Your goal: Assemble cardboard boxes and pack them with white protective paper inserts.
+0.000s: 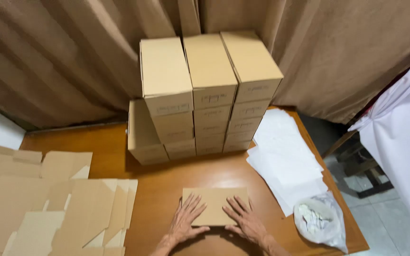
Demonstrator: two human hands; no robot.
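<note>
The left hand [184,222] and right hand [245,220] lie flat with fingers spread on a small brown cardboard box [214,205]. They press down and grab nothing. The box sits on the wooden table [167,180], near the front edge, under both palms.

The desk [167,189] is warm orange-brown wood with a faint sheen. The flat card [214,205] near its front edge is plain tan, as are the stacked boxes [205,95] at the back edge, which carry faint darker print on their ends. The flat blanks [48,208] at the left edge are paler tan. The paper sheets [285,161] at the right edge are white. The bag [320,223] at the front right corner is clear, holding white bits. The curtain [62,61] behind is dull brown.
</note>
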